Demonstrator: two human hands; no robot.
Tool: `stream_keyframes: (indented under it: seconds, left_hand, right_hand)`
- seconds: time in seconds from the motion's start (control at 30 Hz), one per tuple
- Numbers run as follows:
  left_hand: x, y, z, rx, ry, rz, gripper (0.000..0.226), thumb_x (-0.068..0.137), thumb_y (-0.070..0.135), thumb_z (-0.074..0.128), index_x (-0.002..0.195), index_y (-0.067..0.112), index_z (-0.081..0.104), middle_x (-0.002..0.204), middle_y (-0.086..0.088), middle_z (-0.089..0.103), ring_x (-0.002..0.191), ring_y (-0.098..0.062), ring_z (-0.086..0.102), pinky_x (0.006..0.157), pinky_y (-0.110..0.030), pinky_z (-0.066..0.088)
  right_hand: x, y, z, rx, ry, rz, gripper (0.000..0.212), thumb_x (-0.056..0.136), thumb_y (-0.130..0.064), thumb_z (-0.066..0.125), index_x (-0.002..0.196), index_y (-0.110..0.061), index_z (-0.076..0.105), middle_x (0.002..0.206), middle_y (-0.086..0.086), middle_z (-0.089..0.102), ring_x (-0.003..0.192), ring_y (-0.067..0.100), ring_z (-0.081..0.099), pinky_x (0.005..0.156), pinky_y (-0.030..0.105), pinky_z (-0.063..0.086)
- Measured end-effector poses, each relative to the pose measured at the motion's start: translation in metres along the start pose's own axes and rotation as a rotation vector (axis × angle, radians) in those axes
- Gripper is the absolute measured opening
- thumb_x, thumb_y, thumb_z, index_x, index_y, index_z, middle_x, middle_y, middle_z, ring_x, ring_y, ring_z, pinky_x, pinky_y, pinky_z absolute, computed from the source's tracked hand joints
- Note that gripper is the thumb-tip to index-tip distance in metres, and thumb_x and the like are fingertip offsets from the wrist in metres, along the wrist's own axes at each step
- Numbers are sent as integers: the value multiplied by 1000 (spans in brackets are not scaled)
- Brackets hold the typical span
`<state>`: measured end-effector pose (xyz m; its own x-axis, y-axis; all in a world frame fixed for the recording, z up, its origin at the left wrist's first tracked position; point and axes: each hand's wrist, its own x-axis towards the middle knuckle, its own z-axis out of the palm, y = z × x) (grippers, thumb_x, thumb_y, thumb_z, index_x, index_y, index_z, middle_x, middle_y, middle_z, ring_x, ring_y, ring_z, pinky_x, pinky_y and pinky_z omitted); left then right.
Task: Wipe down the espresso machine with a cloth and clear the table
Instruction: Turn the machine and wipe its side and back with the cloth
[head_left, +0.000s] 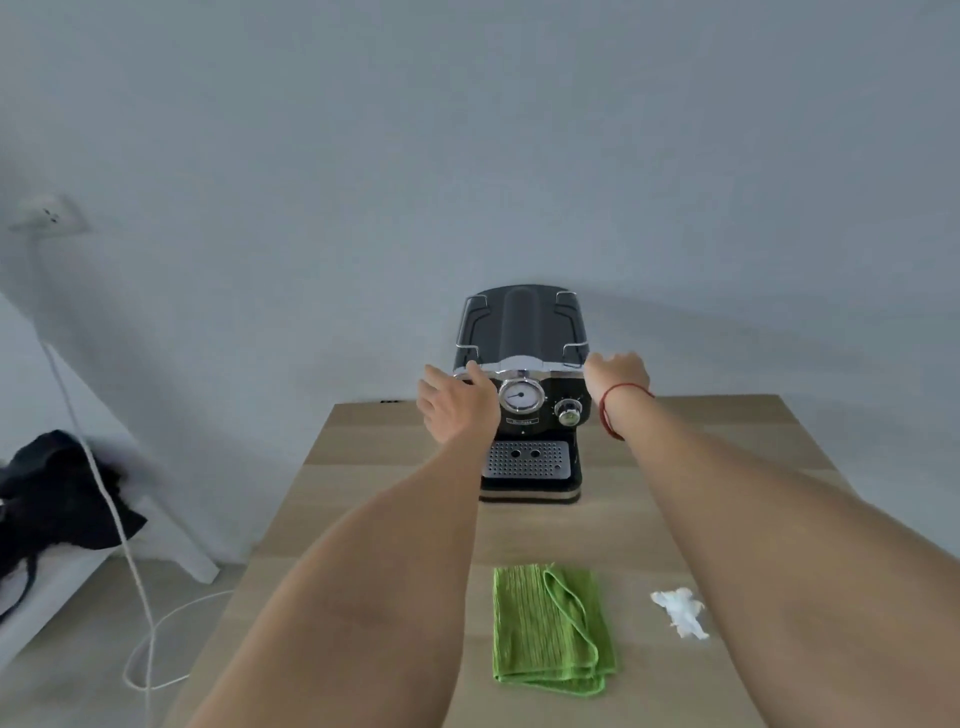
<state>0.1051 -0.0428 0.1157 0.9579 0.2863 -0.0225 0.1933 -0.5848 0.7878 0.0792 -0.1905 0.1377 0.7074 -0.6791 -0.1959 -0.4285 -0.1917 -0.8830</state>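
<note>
A black and chrome espresso machine (522, 332) stands at the far end of the wooden table (395, 519), against the wall. My left hand (457, 405) presses on its left side, thumb over the chrome band. My right hand (618, 371) clasps its upper right side, its fingertips hidden behind the edge. A red string circles that wrist. A folded green cloth (550, 629) lies on the near part of the table between my forearms. A crumpled white tissue (680, 610) lies just right of the cloth, beside my right forearm.
A grey wall rises right behind the machine. Left of the table, on the floor, a white cable (130, 561) trails down from a wall socket (49, 213). A black bag (57, 493) lies on a white surface at the far left.
</note>
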Motion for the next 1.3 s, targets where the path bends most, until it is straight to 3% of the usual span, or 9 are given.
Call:
stream_keyframes:
  seconds: [0.13,0.3,0.37,0.47,0.6,0.8,1.0,1.2,1.3]
  left_hand:
    - [17,23,2,-36,-28,37,64,99,42,35,146,1,21,151,-16,28,140,-31,26,111,-42,26]
    - [34,28,17,53,-172,-30,69,96,43,40,145,-2,23,149,-16,29,140,-29,25,113,-41,24]
    - [37,36,23,98,-233,-99,78,94,44,44,149,-2,14,154,-17,19,144,-29,16,116,-41,19]
    - [38,50,29,157,-246,-194,85,94,47,42,152,0,1,158,-20,4,147,-33,2,119,-43,9]
    - [43,54,39,183,-254,-215,89,95,55,36,152,3,-9,159,-19,-10,147,-36,-12,119,-44,0]
    - [70,48,37,188,-205,-202,82,99,50,29,151,-2,-7,159,-20,-9,147,-37,-12,119,-43,-2]
    - [114,42,29,304,-219,-184,69,103,40,18,150,-4,-5,161,-15,-7,148,-36,-8,120,-46,-3]
    - [140,36,21,269,-227,-127,61,102,33,19,153,1,6,161,-13,3,149,-32,-4,121,-44,1]
    - [135,33,18,221,-234,-110,67,102,40,23,153,2,3,161,-16,-2,149,-31,-8,121,-43,-1]
  right_hand:
    - [17,-29,1,-51,-36,-74,29,92,-17,48,115,-1,55,101,10,56,82,23,47,62,22,35]
    - [35,-40,16,-107,-51,-80,27,89,-16,52,110,1,56,102,14,59,87,27,55,70,29,39]
    - [43,-41,20,-119,-42,-58,29,90,-14,52,114,3,56,109,16,62,85,26,55,69,27,39]
    - [53,-47,18,-145,-44,-32,15,93,-9,50,104,0,56,95,13,56,73,25,54,61,26,39]
    - [75,-50,21,-10,-52,72,19,92,-3,52,103,9,60,86,15,64,77,32,69,76,38,59]
    - [73,-42,26,51,-174,86,14,86,-1,58,95,8,62,62,12,64,28,13,58,33,20,50]
    - [56,-40,40,155,-348,203,2,75,-3,62,75,-2,61,54,7,65,51,17,66,60,25,61]
    - [55,-46,47,160,-570,255,7,81,-1,64,83,5,64,62,10,72,59,14,69,56,20,59]
    - [73,-55,43,215,-509,247,11,88,-5,64,95,3,59,74,12,65,64,20,67,54,26,59]
